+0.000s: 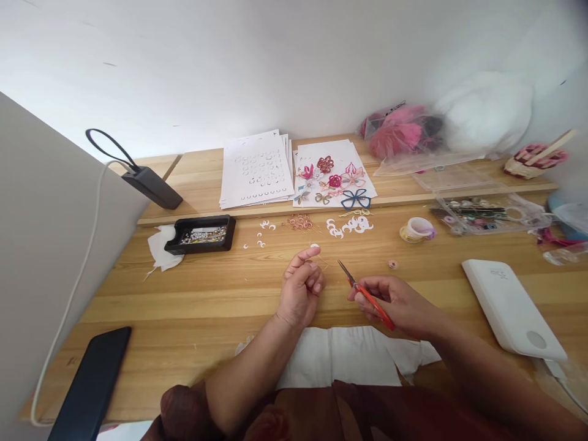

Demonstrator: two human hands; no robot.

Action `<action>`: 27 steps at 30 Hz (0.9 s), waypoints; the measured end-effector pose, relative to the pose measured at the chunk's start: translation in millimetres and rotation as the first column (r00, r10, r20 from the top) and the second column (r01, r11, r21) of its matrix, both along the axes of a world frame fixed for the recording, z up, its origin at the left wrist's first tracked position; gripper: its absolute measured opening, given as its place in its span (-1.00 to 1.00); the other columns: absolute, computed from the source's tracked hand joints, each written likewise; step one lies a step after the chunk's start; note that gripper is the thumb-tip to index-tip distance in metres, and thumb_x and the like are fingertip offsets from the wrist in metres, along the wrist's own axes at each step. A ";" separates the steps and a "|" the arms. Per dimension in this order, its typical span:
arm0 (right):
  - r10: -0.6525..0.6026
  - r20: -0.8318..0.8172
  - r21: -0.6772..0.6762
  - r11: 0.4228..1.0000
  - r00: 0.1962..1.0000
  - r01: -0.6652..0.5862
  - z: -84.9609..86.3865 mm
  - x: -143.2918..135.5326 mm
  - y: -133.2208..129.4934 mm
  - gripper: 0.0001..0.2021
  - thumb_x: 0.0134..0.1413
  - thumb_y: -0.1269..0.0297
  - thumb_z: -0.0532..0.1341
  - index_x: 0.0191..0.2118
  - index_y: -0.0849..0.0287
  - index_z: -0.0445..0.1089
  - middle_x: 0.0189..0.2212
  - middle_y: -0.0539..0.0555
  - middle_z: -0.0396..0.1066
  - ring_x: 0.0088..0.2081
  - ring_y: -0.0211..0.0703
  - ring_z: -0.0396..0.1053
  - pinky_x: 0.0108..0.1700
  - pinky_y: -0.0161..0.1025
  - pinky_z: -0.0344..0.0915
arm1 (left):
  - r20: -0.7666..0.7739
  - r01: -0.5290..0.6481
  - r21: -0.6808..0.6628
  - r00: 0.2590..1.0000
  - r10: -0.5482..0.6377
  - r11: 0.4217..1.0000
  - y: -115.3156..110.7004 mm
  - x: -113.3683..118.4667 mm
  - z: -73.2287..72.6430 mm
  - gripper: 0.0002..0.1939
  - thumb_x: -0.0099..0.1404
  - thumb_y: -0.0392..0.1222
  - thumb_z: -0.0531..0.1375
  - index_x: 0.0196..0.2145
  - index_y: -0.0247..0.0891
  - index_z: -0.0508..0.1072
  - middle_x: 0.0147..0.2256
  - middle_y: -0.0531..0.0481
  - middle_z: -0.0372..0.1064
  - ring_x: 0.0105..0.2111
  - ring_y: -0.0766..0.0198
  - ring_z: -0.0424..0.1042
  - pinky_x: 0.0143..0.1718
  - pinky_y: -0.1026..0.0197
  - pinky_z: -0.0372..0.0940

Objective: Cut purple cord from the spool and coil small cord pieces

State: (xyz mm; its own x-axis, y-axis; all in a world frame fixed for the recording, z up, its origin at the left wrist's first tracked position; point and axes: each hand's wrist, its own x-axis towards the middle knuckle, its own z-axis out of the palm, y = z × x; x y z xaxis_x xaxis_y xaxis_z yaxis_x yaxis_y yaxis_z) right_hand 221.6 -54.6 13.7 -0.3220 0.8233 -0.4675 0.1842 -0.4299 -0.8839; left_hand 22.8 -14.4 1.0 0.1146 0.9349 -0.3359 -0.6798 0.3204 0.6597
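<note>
Wooden worktop (206, 300); right fingers (381, 283) clamp red-handled scissors (373, 304); left fingers (316, 285) curl, grip unclear. A slip could nick thread (326, 262).

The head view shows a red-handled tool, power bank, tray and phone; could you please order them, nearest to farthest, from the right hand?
1. Red-handled tool, in the right hand
2. Power bank, right
3. Tray, back left
4. Phone, front left

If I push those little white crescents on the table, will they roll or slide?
The white crescents look flat, so they'd probably slide rather than roll. They're small and seem thin, so likely very light. Their narrow tips look delicate and might bend.
</note>
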 end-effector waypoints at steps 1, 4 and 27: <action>-0.004 0.003 0.004 1.000 1.000 0.004 -1.1 -0.7 0.4 -0.64 0.08 -0.05 0.43 -0.32 0.17 0.50 -0.54 -0.08 0.19 -0.48 -0.29 0.08 -0.41 -0.27 0.08 | 0.002 0.000 -0.002 1.000 0.000 1.000 0.0 0.1 -0.1 -0.66 0.03 -0.29 0.36 -0.18 -0.29 0.55 -0.67 0.25 -0.01 -0.63 0.43 -0.06 -0.55 0.32 -0.08; -0.028 -0.003 -0.006 1.000 1.000 0.027 -1.6 -6.4 2.5 -0.62 0.05 -0.09 0.44 -0.35 0.17 0.49 -0.55 -0.07 0.18 -0.49 -0.28 0.09 -0.42 -0.25 0.07 | 0.008 0.004 -0.002 1.000 -0.004 1.000 0.2 0.4 -0.6 -0.66 0.03 -0.28 0.36 -0.18 -0.30 0.54 -0.68 0.26 -0.02 -0.63 0.44 -0.08 -0.56 0.32 -0.09; -0.037 -0.313 -0.141 0.990 0.949 -0.008 3.4 -11.9 1.8 -0.43 0.02 -0.32 0.38 -0.37 0.21 0.49 -0.63 -0.06 0.31 -0.64 -0.38 0.14 -0.52 -0.29 0.03 | 0.054 0.438 0.016 0.897 -0.438 0.899 0.3 -9.8 -7.0 -0.36 0.21 -0.26 0.30 0.26 -0.27 0.45 -0.72 0.32 -0.11 -0.72 0.46 -0.26 -0.70 0.38 -0.26</action>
State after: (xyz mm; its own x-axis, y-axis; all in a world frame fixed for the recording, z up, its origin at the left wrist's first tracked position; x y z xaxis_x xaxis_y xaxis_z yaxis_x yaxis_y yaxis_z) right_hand 209.7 -52.8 17.1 -0.4596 0.7631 -0.4545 -0.0999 -0.5529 -0.8273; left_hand 13.0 -14.1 -6.0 0.5306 0.7871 -0.3146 -0.5061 0.5919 0.6272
